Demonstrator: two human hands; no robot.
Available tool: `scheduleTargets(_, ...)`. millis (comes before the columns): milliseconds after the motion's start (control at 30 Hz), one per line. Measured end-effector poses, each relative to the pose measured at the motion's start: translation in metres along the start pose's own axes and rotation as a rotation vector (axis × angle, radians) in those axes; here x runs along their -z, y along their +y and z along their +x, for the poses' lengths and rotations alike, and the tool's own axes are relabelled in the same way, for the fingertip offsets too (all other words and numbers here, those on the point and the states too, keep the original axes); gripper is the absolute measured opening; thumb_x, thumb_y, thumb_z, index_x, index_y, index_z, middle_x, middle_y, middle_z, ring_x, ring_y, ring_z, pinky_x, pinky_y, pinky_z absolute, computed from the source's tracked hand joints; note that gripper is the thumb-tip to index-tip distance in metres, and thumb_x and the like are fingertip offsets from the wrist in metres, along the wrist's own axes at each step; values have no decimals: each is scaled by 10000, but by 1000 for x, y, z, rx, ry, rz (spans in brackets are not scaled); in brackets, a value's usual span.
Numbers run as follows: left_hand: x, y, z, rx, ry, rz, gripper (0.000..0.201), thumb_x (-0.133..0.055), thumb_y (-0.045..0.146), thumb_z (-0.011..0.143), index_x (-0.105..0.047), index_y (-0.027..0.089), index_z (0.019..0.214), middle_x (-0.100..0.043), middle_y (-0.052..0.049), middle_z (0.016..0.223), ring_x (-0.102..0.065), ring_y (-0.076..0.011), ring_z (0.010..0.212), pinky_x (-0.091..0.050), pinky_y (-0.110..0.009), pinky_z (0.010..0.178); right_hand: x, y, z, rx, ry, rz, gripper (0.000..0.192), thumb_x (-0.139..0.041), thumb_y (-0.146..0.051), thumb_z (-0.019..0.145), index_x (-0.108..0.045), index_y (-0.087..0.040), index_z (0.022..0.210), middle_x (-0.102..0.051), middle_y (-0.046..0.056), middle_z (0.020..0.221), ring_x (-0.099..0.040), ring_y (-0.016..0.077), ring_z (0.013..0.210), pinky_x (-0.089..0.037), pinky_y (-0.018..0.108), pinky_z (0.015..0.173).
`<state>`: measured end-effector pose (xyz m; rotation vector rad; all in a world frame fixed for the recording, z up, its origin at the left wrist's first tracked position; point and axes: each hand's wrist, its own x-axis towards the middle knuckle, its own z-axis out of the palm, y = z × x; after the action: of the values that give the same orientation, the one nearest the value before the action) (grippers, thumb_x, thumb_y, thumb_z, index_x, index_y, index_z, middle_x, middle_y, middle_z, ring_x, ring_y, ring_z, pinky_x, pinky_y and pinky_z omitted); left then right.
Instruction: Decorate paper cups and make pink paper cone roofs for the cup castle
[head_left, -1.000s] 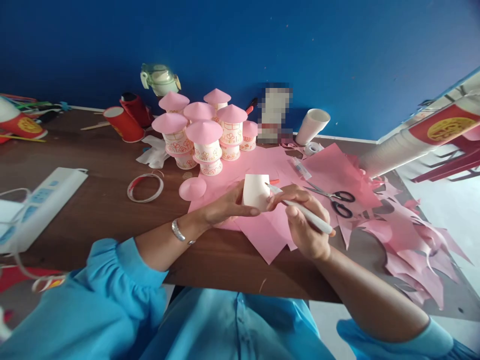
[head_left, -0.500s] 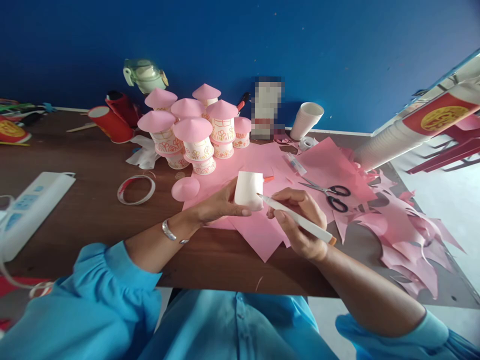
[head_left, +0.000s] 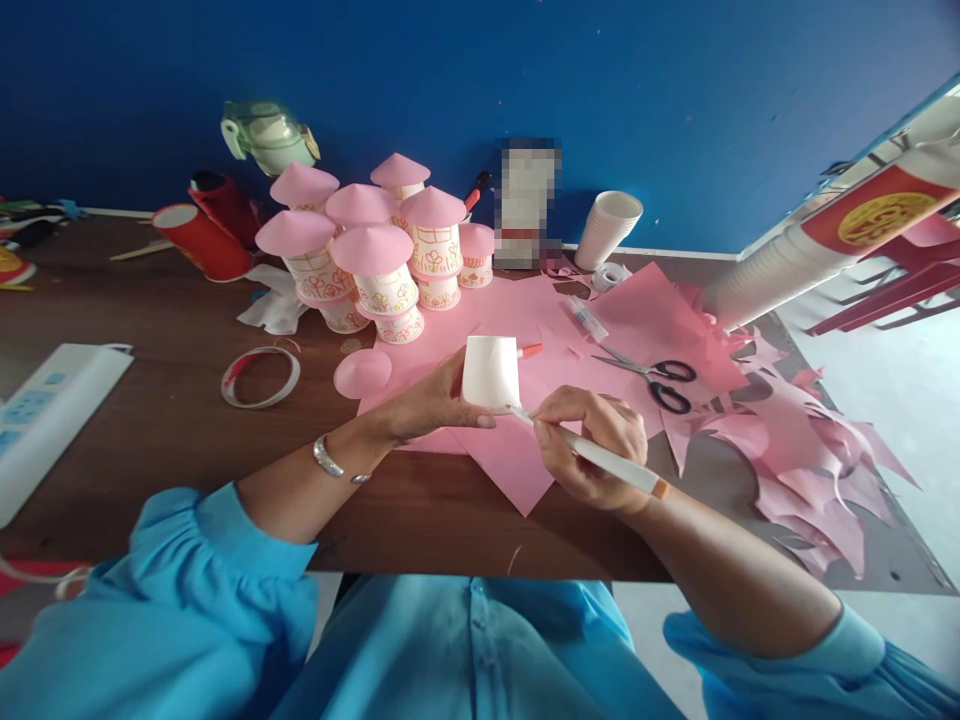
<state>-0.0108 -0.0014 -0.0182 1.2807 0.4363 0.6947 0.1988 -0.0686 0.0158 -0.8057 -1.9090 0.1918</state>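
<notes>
My left hand (head_left: 435,402) is closed around a small white paper cup (head_left: 490,370), held above the pink paper sheets (head_left: 517,475). Between the fingers of my right hand (head_left: 596,445) is a white marker (head_left: 611,465) with an orange end. Its tip is at the lower right edge of the cup; whether it touches cannot be made out. The cup's visible side looks plain white. Behind my left hand stand several paper-cup towers (head_left: 386,290) with pink cone roofs and drawn flowers. A loose pink cone (head_left: 363,373) lies beside my left wrist.
Scissors (head_left: 652,375), a glue tube (head_left: 587,318) and pink paper scraps (head_left: 802,470) lie to the right. Stacked white cups (head_left: 609,228) stand by the blue wall. A tape roll (head_left: 260,377) and a power strip (head_left: 64,420) are on the left.
The marker's tip has moved down from the cup's side to its lower edge, and my right hand has turned slightly. My left hand keeps its hold. The whole view has shifted a little.
</notes>
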Motion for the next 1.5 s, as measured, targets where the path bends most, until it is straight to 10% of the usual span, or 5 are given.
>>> scheduleTargets(1167,1,1,-2,25,-6,54,875,-934,408,755,-547,321,1535,-701,-64,1074,-622,-229,957,-502,-310,787,-3,4,-1,36,-48,-73,181,-598,-66,902,-562,-243,918,-692,-30,685,-627,115,518,-487,228,503)
scheduleTargets(1500,-1,0,0,-25,2,-47,835,-929,389,756,-572,302,1506,-754,-95,1158,-664,-302,1160,-539,-368,916,2,-2,0,-64,-60,29,149,-588,-99,920,-568,-242,887,-681,-32,681,-622,108,525,-479,233,487)
